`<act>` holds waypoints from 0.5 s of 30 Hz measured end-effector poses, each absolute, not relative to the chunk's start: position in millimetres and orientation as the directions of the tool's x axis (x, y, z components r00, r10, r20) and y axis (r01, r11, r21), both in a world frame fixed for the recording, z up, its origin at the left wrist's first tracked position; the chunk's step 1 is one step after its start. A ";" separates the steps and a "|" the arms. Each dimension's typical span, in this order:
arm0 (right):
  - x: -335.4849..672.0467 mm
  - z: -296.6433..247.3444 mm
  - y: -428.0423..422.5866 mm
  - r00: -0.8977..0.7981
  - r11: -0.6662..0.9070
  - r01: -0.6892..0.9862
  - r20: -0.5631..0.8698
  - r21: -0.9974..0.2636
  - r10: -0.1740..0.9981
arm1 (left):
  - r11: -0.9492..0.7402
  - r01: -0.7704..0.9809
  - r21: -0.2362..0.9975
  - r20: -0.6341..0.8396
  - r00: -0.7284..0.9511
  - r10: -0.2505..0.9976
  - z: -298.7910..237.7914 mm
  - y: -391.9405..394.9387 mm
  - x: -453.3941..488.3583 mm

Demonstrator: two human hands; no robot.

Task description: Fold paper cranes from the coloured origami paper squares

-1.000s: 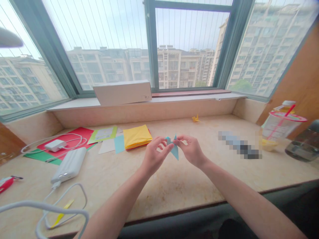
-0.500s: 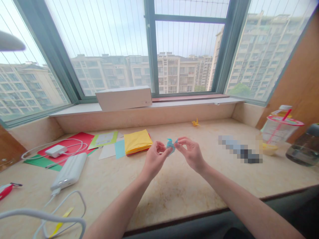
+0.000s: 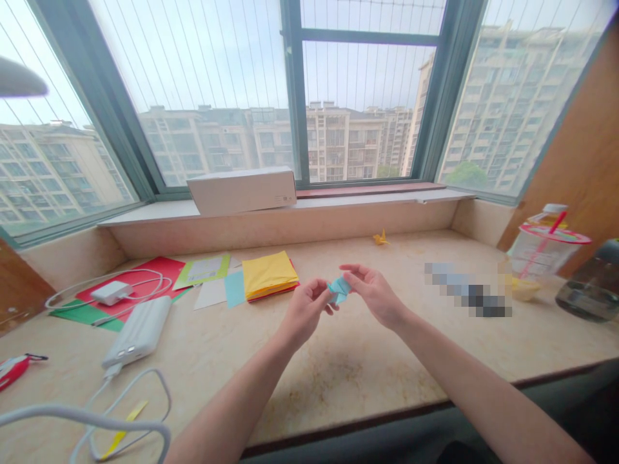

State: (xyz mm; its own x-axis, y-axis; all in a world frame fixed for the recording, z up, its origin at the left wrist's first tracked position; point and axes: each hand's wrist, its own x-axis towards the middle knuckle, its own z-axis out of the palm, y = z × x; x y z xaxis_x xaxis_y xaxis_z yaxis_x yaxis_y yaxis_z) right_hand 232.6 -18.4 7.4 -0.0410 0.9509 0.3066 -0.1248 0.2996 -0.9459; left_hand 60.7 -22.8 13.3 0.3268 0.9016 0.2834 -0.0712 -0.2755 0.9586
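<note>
A small light-blue origami crane (image 3: 340, 289) is held up over the middle of the counter between both hands. My left hand (image 3: 312, 304) pinches its left side between thumb and fingers. With thumb and fingertips, my right hand (image 3: 371, 290) grips its right side. Parts of the folded paper are hidden behind the fingers. Beyond the hands, a yellow origami crane (image 3: 381, 238) sits near the back of the counter. Left of my left hand lies a stack of yellow paper (image 3: 269, 276) with red sheets under it.
At left are a white power bank (image 3: 138, 332), a charger plug (image 3: 111, 293), looping cables and red paper (image 3: 155, 274). A plastic cup (image 3: 545, 254) with a straw and a dark bottle (image 3: 590, 290) stand at right. A white box (image 3: 243, 192) rests on the sill.
The blue crane has been turned between my hands, so a different side of it shows. My right hand has moved slightly right, and my left fingers have shifted their hold.
</note>
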 end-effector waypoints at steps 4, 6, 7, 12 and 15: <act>235.7 8.9 -15.4 0.071 0.319 -0.141 0.312 -0.937 0.947 | -0.261 -0.054 0.964 0.264 0.337 0.904 15.1 -23.6 59.8; 236.5 8.0 -13.0 0.089 0.314 -0.157 0.303 -0.937 0.949 | -0.256 -0.055 0.965 0.259 0.349 0.901 16.0 -24.1 59.5; 237.0 7.2 -11.7 0.096 0.312 -0.162 0.299 -0.936 0.949 | -0.252 -0.057 0.966 0.256 0.356 0.899 16.4 -24.2 59.4; 240.5 3.7 -7.0 0.095 0.294 -0.241 0.279 -0.925 0.956 | -0.231 -0.075 0.970 0.242 0.367 0.898 18.0 -24.7 59.4; 242.4 5.0 -6.9 0.096 0.275 -0.287 0.259 -0.917 0.961 | -0.219 -0.080 0.972 0.233 0.370 0.899 18.2 -24.7 59.6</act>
